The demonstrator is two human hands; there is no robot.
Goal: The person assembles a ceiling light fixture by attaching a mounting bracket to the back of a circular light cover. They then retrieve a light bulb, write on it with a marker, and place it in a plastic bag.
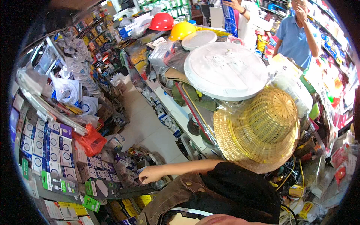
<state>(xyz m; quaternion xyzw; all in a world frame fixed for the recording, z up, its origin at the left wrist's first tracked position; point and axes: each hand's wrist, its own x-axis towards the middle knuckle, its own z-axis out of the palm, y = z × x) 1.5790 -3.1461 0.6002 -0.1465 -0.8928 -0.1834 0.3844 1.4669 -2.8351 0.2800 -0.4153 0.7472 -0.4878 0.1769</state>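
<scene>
One bare arm reaches from the right across the near middle of the view, and its hand [149, 174] is curled into a loose fist, knuckles up, over a low shelf [123, 187] crowded with small boxes [125, 162]. Which of the person's hands it is cannot be told for sure; it appears to be the right one, coming across the body. The fingers are together and bent, but whether they pinch anything is hidden. A small round tin [157, 184] sits just right of the hand, near the wrist. The other hand is out of view.

Left of the hand, rows of white and purple cartons [48, 144] fill a rack, with a red plastic bag [91, 141] above them. Near right lies a straw hat [262, 129], touching a big round white disc in plastic wrap [225, 69] farther back. Far beyond sit a red helmet [161, 21] and a yellow helmet [181, 30]. A person in a blue shirt [294, 39] stands at the far right, well apart from the hand. A pale tiled floor [144, 125] runs between the racks.
</scene>
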